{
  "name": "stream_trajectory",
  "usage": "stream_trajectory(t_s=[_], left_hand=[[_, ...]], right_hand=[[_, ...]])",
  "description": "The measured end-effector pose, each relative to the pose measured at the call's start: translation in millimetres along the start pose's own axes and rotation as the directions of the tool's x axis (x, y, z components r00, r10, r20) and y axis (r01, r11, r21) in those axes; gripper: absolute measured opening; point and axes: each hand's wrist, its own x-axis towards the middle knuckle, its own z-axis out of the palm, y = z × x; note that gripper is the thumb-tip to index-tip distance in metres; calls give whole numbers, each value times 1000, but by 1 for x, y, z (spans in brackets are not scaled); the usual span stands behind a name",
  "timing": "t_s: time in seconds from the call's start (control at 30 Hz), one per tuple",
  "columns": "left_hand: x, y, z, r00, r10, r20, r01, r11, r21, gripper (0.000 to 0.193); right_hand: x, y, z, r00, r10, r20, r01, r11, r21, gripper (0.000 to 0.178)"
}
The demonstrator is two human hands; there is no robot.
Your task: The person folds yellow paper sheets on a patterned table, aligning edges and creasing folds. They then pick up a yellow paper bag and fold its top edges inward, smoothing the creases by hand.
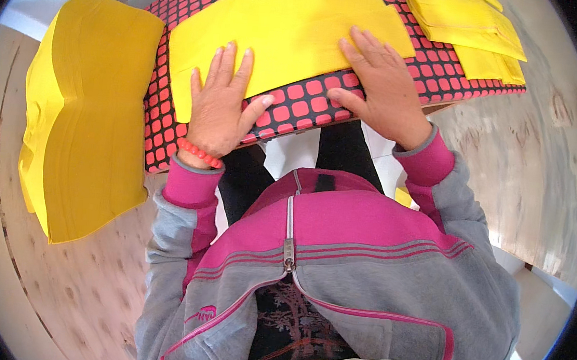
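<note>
A flat piece of yellow fabric [280, 35] lies across a table covered with a red-and-black checked cloth [295, 108]. My left hand [220, 95] rests on the fabric's near left part, fingers spread, with a red beaded bracelet [199, 152] at the wrist. Toward the fabric's right side lies my right hand [383, 82], its fingers stretched over the yellow edge and its thumb on the checked cloth. Neither hand grips anything.
To the left, a tall stack of yellow fabric [98, 115] stands beside the table on a pale wooden surface [80, 285]. Folded yellow pieces [467, 24] sit at the table's far right corner. Another pale wooden surface [517, 152] extends on the right.
</note>
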Motion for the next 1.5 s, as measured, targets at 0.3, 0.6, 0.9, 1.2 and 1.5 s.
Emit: stream_trajectory(t_s=[0.3,0.6,0.9,1.2,1.5], left_hand=[[-38,-48,-10,993,-113,33,114,993,-36,79],[-18,14,-12,978,-56,-201,49,998,-36,82],[-15,46,1,993,113,-40,-118,978,-171,88],[-62,-32,-13,990,-144,2,144,988,-58,85],[-18,24,-6,993,34,-114,-43,996,-73,71]], right_hand=[[-18,39,-16,998,46,-48,-51,993,-108,77],[4,7,-19,989,34,-144,-56,987,-149,62],[20,-30,10,980,-178,87,161,971,175,53],[-15,31,-14,1000,5,13,-4,999,-33,63],[2,-25,3,985,-22,-174,13,999,-53,49]])
